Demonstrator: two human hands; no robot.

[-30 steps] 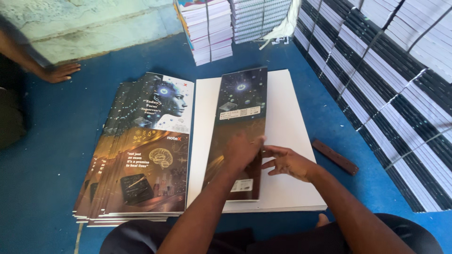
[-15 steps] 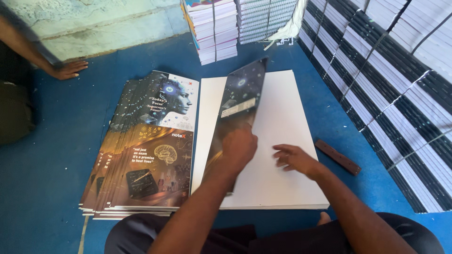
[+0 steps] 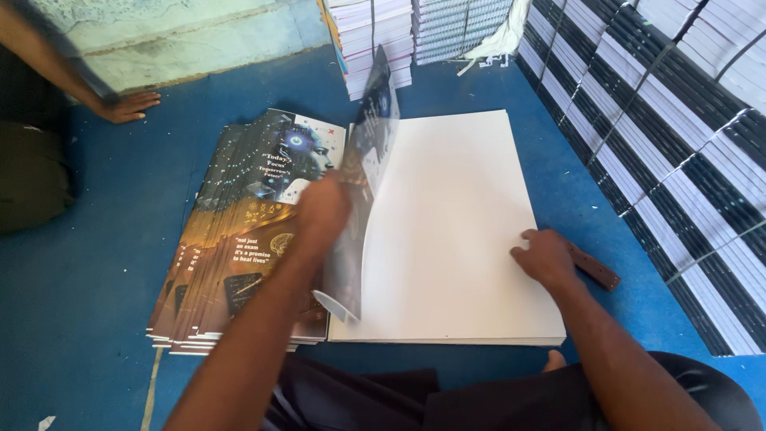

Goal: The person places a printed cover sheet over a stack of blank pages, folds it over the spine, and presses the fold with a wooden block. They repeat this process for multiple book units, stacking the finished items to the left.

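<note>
Your left hand (image 3: pixel 321 214) grips a dark printed cover sheet (image 3: pixel 369 172), fingers clamped on its edge about halfway along. The sheet stands almost on edge, tilted up off the floor, its far end rising past your knuckles and its near corner curling down just below your wrist. The hand is blurred, so you cannot tell exactly how the fingers lie on it.

Just left of that hand lies a fanned pile of printed covers (image 3: pixel 239 263), dark with gold and blue artwork, face up on the blue floor (image 3: pixel 96 319). The lifted sheet stands between this pile and the white stack.

Your right hand (image 3: pixel 545 257) rests flat and loosely spread on the right edge of the stack of plain white sheets (image 3: pixel 447 231), holding nothing, fingertips pressing the top sheet. Just beyond its outer side a small brown wooden strip (image 3: pixel 594 267) lies on the floor, near but apart from the stack.

Farther right of that hand run rows of bundled black-and-white books (image 3: pixel 678 152). Ahead of both hands stand more stacks of bound books (image 3: pixel 415 32). Well to the left of your left hand, another person's hand (image 3: pixel 128 106) rests on the floor by the wall.
</note>
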